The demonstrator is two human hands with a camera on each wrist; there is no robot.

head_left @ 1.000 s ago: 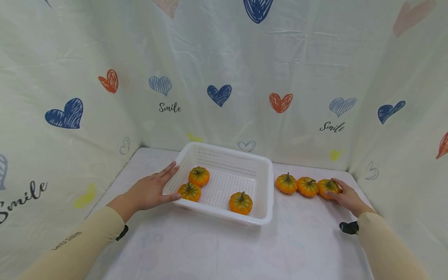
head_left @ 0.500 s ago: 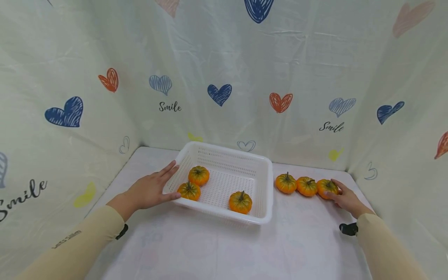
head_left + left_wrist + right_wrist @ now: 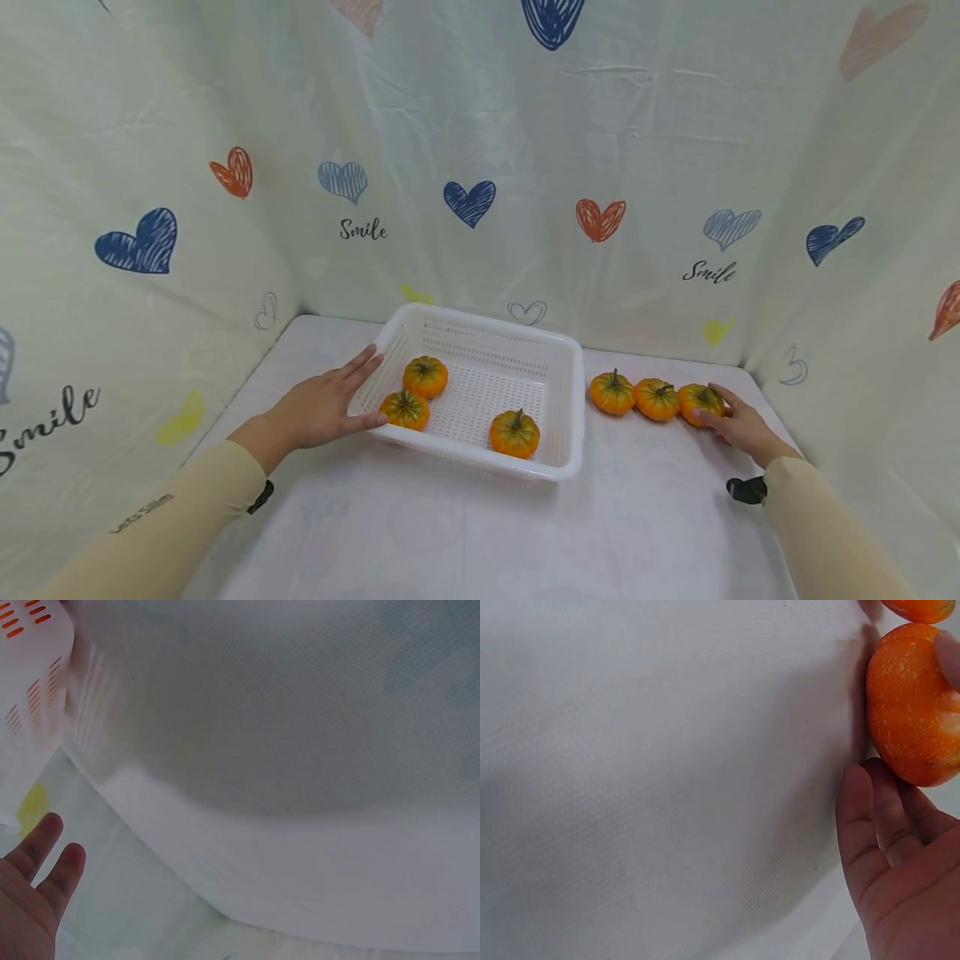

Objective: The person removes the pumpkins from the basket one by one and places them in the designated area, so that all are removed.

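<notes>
In the head view my left hand (image 3: 318, 408) rests with spread, straight fingers on the left end of a white plastic basket (image 3: 495, 323). Inside the basket sit two small pumpkins, one rear pumpkin (image 3: 425, 377) and one front pumpkin (image 3: 405, 410), at the left, plus a third pumpkin (image 3: 515, 434) near the front right. On the far right, my right hand (image 3: 742, 429) holds the end pumpkin (image 3: 697, 403) of a row of three, thumb in front and fingers behind. That pumpkin still stands on the table. Two of its fingers curve under the orange side in the right wrist view.
Left of the held one, a middle pumpkin (image 3: 657, 400) and a left pumpkin (image 3: 612, 394) stand in line, close to the basket's right side. A white cloth covers the table (image 3: 465, 542). A heart-printed curtain (image 3: 525, 258) encloses the back and sides.
</notes>
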